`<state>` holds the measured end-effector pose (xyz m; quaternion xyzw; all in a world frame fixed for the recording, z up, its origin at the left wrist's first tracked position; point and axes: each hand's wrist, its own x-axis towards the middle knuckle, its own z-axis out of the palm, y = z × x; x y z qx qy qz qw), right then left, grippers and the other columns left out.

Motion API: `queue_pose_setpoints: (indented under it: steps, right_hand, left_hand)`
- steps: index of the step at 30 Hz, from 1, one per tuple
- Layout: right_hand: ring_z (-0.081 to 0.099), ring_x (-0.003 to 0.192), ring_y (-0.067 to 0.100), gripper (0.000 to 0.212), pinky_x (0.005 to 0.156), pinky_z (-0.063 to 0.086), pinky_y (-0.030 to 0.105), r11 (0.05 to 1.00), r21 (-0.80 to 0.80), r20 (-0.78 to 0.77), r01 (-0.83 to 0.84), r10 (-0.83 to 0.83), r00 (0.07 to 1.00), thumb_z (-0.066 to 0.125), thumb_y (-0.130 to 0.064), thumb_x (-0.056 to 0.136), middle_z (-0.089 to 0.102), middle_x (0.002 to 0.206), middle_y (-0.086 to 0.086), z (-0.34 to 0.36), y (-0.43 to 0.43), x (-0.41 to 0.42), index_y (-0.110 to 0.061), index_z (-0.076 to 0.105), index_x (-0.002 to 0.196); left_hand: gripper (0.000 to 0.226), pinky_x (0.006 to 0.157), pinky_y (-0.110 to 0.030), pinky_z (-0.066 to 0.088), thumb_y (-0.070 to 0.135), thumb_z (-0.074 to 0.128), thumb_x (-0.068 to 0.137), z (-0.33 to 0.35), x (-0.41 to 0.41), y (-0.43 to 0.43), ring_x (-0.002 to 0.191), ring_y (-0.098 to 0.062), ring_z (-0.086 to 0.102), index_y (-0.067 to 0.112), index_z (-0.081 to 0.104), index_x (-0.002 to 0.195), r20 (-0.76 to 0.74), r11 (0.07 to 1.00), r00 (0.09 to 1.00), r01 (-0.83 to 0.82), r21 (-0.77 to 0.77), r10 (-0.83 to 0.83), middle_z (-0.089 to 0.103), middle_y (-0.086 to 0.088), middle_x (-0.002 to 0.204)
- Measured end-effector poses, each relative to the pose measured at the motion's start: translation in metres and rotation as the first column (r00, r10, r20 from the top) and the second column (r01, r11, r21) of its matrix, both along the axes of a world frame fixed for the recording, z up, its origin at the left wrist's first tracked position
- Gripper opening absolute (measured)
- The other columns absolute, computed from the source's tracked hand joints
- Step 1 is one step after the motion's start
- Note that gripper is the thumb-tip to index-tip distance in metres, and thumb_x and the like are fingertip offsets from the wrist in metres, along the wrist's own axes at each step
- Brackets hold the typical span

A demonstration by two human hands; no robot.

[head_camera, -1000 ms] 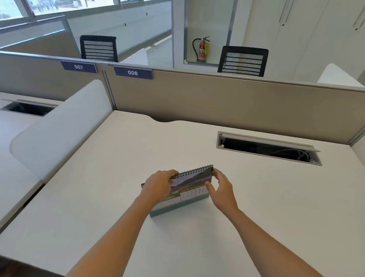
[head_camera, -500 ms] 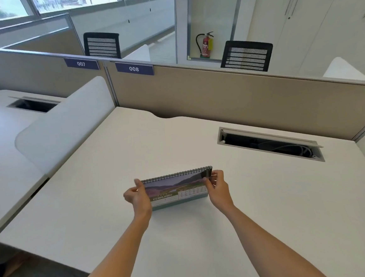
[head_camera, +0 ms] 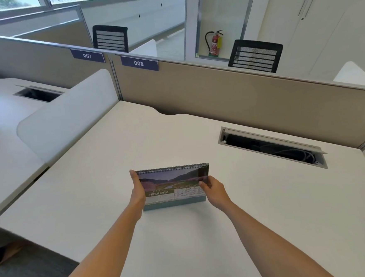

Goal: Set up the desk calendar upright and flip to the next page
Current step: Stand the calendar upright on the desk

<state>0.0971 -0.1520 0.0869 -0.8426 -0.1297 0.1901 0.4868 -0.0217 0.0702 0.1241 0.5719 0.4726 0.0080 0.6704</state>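
Head view: the desk calendar [head_camera: 173,185] now stands upright on the white surface [head_camera: 268,208], nearer than the cable slot [head_camera: 270,146], February page facing us. A second ago it was tilted with the left hand [head_camera: 137,190] over its top; now that hand lies flat against its left edge, and the right hand [head_camera: 213,190] pinches the right edge. Looks like setup's done, flip still to go.

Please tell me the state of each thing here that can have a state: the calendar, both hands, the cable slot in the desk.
desk calendar: upright on the desk, February page showing.
left hand: flat against the calendar's left edge.
right hand: fingers pinching the calendar's right edge.
cable slot: lid open, cables visible inside.
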Motion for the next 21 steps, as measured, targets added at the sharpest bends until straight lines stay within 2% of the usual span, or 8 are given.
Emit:
queue_pose_setpoints:
  steps: [2, 4, 6, 8, 11, 17, 19, 21]
  right_hand:
    - [0.062, 0.099, 0.024, 0.024, 0.076, 0.049, 0.029, 0.999, -0.024, -0.027, -0.032, 0.031, 0.999, 0.052, -0.027, 0.097, 0.067, 0.108, 0.006, -0.007, -0.001, 0.001, -0.013, 0.059, 0.115]
    - [0.063, 0.099, 0.026, 0.027, 0.08, 0.052, 0.032, 0.998, -0.047, -0.034, -0.038, 0.037, 0.999, 0.054, -0.026, 0.097, 0.068, 0.11, 0.009, -0.014, 0.001, 0.004, -0.008, 0.06, 0.116]
    - [0.064, 0.098, 0.024, 0.027, 0.081, 0.054, 0.032, 1.0, -0.025, -0.022, -0.005, 0.004, 1.0, 0.057, -0.026, 0.095, 0.069, 0.11, 0.009, -0.019, 0.005, 0.007, -0.007, 0.062, 0.114]
    - [0.066, 0.095, 0.022, 0.025, 0.081, 0.055, 0.031, 0.999, 0.008, -0.012, 0.037, -0.036, 0.999, 0.062, -0.024, 0.093, 0.071, 0.106, 0.008, -0.022, 0.01, 0.008, -0.007, 0.064, 0.111]
    - [0.067, 0.09, 0.016, 0.019, 0.075, 0.055, 0.022, 0.994, 0.021, 0.0, 0.109, -0.109, 0.994, 0.066, -0.017, 0.089, 0.072, 0.101, 0.003, -0.027, 0.019, 0.008, -0.01, 0.065, 0.106]
    - [0.068, 0.091, 0.01, 0.019, 0.071, 0.055, 0.015, 0.976, 0.067, 0.041, 0.206, -0.209, 0.977, 0.065, -0.008, 0.088, 0.073, 0.096, -0.008, -0.032, 0.04, 0.016, -0.023, 0.064, 0.099]
    - [0.067, 0.09, 0.005, 0.028, 0.068, 0.053, 0.01, 0.966, 0.1, 0.057, 0.238, -0.244, 0.968, 0.064, -0.006, 0.088, 0.072, 0.095, -0.015, -0.029, 0.053, 0.019, -0.033, 0.062, 0.095]
    - [0.066, 0.089, 0.002, 0.032, 0.067, 0.052, 0.007, 0.949, 0.139, 0.071, 0.284, -0.296, 0.953, 0.064, -0.006, 0.088, 0.07, 0.094, -0.017, -0.024, 0.069, 0.027, -0.037, 0.061, 0.094]
  left_hand:
    - [0.145, 0.114, -0.048, 0.014, 0.104, 0.002, 0.032, -0.001, 0.002, 0.003, 0.136, -0.03, 0.037, 0.017, 0.052, 0.137, 0.038, 1.0, 0.999, -0.01, -0.005, 0.01, 0.055, -0.009, 0.14]
    - [0.132, 0.106, -0.042, 0.029, 0.104, 0.008, 0.04, -0.003, 0.005, 0.007, 0.123, -0.028, 0.051, 0.02, 0.061, 0.126, 0.077, 1.0, 0.997, -0.017, -0.014, 0.018, 0.065, -0.009, 0.126]
    - [0.104, 0.08, -0.032, 0.043, 0.099, 0.015, 0.054, -0.002, 0.009, 0.012, 0.095, -0.022, 0.067, 0.026, 0.071, 0.103, 0.115, 0.999, 0.993, -0.036, -0.031, 0.039, 0.076, -0.008, 0.101]
    - [0.087, 0.07, -0.031, 0.041, 0.092, 0.02, 0.066, -0.001, 0.016, 0.016, 0.084, -0.02, 0.067, 0.027, 0.071, 0.093, 0.129, 0.997, 0.99, -0.052, -0.049, 0.058, 0.077, -0.007, 0.092]
    - [0.097, 0.085, -0.037, 0.035, 0.092, 0.017, 0.067, -0.007, 0.024, 0.023, 0.093, -0.024, 0.061, 0.02, 0.07, 0.106, 0.096, 0.996, 0.995, -0.027, -0.08, 0.035, 0.073, -0.007, 0.1]
    - [0.082, 0.054, -0.028, 0.047, 0.087, 0.028, 0.072, -0.01, 0.05, 0.058, 0.054, -0.022, 0.072, 0.018, 0.069, 0.089, 0.082, 0.995, 0.996, -0.022, -0.102, 0.031, 0.077, -0.008, 0.07]
    - [0.083, 0.053, -0.028, 0.046, 0.085, 0.033, 0.07, -0.006, 0.064, 0.07, 0.051, -0.022, 0.071, 0.014, 0.069, 0.088, 0.109, 0.994, 0.993, -0.044, -0.103, 0.055, 0.076, -0.009, 0.066]
    - [0.084, 0.06, -0.032, 0.043, 0.085, 0.037, 0.064, 0.0, 0.083, 0.084, 0.062, -0.026, 0.072, 0.012, 0.071, 0.089, 0.136, 0.995, 0.989, -0.042, -0.091, 0.054, 0.076, -0.009, 0.068]
